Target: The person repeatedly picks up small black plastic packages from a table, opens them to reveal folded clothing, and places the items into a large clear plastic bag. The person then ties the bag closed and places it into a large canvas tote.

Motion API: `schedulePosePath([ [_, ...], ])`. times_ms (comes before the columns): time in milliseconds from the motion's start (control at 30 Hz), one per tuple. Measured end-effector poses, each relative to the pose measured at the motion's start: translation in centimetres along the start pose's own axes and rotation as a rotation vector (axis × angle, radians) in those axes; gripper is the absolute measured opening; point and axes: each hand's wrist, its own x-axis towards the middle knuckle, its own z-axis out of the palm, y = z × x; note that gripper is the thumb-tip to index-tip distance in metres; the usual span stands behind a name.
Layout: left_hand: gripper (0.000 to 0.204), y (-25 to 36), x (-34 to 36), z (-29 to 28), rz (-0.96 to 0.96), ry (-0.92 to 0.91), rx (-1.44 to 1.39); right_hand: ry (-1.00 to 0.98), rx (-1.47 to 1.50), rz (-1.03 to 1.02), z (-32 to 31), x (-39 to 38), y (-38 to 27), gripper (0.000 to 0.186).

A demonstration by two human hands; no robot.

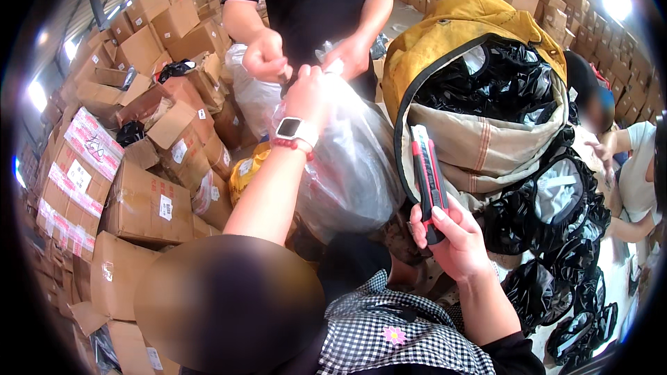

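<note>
My left hand (306, 102), with a white smartwatch and red bracelet at its wrist, is closed at the gathered top of a clear plastic bag (347, 167). A co-worker's two hands (351, 57) are close beside it, one at the same bag top. The bag is bulging; its grey contents are too blurred to name. In my right hand (458, 236) is a red and black utility knife (429, 180), pointing away from me. Just right of the knife stands a large yellow sack (479, 17), its mouth open, filled with shiny black plastic packages (493, 83).
Brown cardboard boxes (149, 198) are piled along the left, with more stacked at the back. Black-wrapped packages (556, 236) spill down on the right. Another person's arm (629, 229) reaches in at the right edge. A blurred patch covers the lower left.
</note>
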Motion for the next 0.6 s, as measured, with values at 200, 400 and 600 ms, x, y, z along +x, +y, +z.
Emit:
schedulePosePath([
  [200, 0.022, -0.3, -1.3, -0.8, -0.038, 0.028, -0.055, 0.052, -0.194, -0.052, 0.7, 1.9, 0.9, 0.031],
  [400, 0.023, 0.0, -2.2, -3.6, -0.04, -0.021, 0.101, 0.079, -0.191, -0.026, 1.6, 4.8, 1.3, 0.029],
  [600, 0.04, 10.8, -8.6, -8.0, -0.228, -0.31, -1.386, -0.078, 0.031, 0.002, 1.5, 4.1, 2.4, 0.033],
])
